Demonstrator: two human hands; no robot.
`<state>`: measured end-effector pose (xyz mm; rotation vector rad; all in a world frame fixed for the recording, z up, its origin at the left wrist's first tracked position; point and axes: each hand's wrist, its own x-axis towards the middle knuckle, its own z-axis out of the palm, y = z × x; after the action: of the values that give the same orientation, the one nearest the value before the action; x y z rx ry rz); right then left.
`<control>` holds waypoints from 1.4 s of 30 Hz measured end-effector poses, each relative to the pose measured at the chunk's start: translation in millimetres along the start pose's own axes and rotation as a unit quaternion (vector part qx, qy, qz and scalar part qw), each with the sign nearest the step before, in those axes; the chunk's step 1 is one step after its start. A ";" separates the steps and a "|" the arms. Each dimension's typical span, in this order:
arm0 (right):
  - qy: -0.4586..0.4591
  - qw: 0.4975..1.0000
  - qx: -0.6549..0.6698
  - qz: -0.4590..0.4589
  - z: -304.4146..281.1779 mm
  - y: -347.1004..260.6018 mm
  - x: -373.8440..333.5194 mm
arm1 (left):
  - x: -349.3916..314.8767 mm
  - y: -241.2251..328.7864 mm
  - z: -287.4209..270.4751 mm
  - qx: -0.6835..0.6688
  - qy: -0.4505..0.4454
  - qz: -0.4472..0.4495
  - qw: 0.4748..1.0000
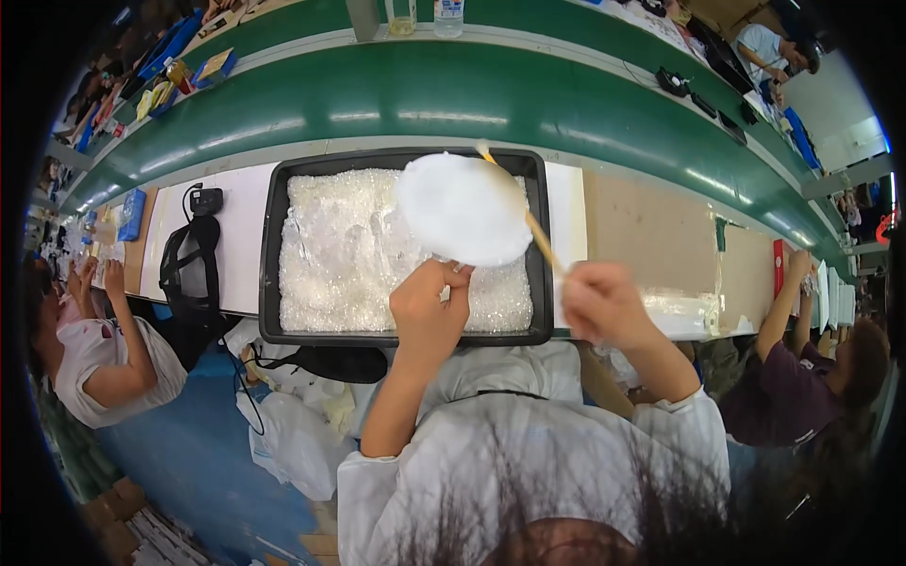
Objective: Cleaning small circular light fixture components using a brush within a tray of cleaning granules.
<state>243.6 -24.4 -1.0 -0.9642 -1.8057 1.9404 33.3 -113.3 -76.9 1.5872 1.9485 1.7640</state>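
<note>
My left hand (429, 304) pinches the lower edge of a smooth white rounded disc (462, 212), held up above a black tray (272, 241). In my right hand (609, 304), slightly blurred, is a thin wooden-handled brush (541, 236) with a small pale tip. It slants up and left along the disc's right edge; I cannot tell whether the two touch. Beneath them the tray is filled with tiny clear beads (330, 288), with some larger clear lumps (363, 231) among them. The disc hides part of the beads.
A black strap (193, 250) with a small black device (205, 200) lies left of the tray. Brown board (651, 231) covers the bench on the right. A green shelf panel (425, 90) rises behind. Co-workers sit on both sides; white plastic bags (297, 439) lie below the bench.
</note>
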 end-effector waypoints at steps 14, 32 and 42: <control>-0.069 0.993 0.086 -0.044 -12.3 -7.9 7.2 | -2.8 -7.4 -3.3 -0.134 -0.057 -0.137 0.980; -0.097 0.994 -0.022 0.048 4.3 -18.4 14.6 | -2.0 -5.9 -0.3 -0.050 -0.046 -0.023 0.997; -0.041 0.975 0.074 -0.206 -22.0 -16.8 11.2 | -7.0 -10.7 -0.2 -0.126 -0.080 -0.113 0.982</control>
<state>246.5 1.9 12.9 -0.4233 -1.7092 1.8353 29.8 -116.2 -88.8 1.3221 1.6815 1.6586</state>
